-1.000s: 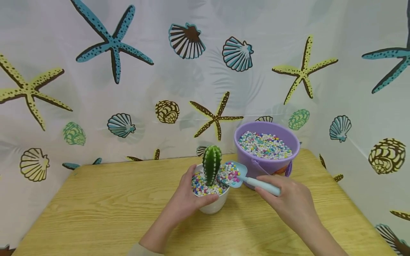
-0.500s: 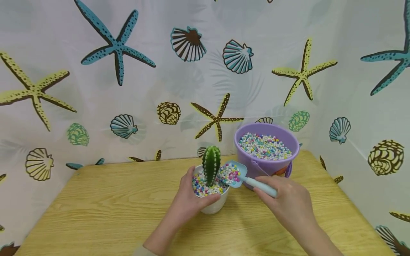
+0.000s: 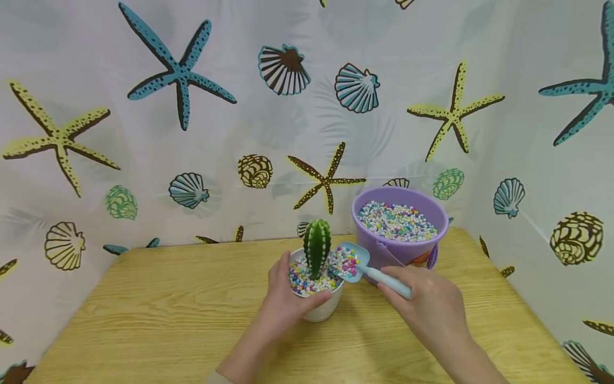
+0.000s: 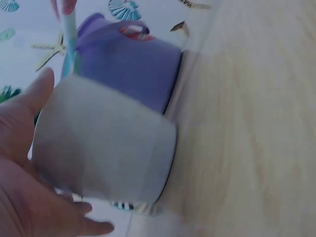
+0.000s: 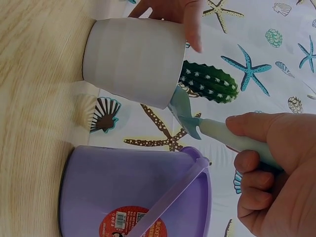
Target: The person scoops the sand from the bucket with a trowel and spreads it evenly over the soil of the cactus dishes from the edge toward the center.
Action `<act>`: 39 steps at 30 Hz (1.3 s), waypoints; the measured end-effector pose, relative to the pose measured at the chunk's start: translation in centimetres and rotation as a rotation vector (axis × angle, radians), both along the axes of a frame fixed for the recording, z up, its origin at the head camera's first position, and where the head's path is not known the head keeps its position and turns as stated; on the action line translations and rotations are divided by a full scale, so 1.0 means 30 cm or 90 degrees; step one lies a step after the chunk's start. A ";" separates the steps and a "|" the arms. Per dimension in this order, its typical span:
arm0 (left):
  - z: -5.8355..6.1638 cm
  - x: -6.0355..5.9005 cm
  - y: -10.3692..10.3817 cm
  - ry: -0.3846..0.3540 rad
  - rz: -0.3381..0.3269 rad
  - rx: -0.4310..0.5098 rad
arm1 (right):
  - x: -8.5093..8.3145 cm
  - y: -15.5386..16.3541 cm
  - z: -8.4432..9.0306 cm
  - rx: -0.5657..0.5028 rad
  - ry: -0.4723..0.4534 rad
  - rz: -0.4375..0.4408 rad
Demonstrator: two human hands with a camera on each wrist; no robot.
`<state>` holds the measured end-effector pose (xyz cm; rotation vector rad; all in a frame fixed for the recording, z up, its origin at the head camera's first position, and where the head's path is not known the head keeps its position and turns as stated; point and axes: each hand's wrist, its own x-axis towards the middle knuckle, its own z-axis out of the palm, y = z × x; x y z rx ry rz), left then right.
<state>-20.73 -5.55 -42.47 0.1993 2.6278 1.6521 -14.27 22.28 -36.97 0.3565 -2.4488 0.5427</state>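
A white flower pot (image 3: 322, 309) stands on the table, holding a green cactus (image 3: 317, 249) set in small multicoloured pebbles. My left hand (image 3: 289, 298) grips the pot from its left side, thumb along the front rim and fingers behind. In the right wrist view the cactus (image 5: 210, 81) rises out of the pot (image 5: 133, 59). My right hand (image 3: 427, 298) holds a light blue toy shovel (image 3: 386, 281) by the handle. Its scoop, with pebbles on it, lies at the pot's right rim, the tip close to the cactus.
A purple bucket (image 3: 366, 240) filled with similar pebbles stands right behind the shovel, its handle hanging down in front. The wooden table (image 3: 182, 298) ends at a curtain (image 3: 216, 122) printed with starfish and shells, behind and to the right.
The camera view shifts slightly. My right hand and the shovel handle move a little to the left, while the left hand stays on the pot.
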 end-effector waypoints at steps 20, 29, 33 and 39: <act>-0.002 -0.033 -0.059 -0.055 -0.056 0.056 | 0.003 -0.014 -0.016 0.035 0.101 -0.002; -0.017 -0.014 -0.027 -0.011 -0.018 0.046 | 0.000 -0.014 -0.024 0.051 0.130 -0.001; -0.022 0.001 -0.010 0.007 0.002 0.039 | 0.001 -0.015 -0.025 0.056 0.134 -0.001; -0.028 0.023 0.016 0.011 0.029 0.025 | 0.004 -0.017 -0.022 0.062 0.138 0.000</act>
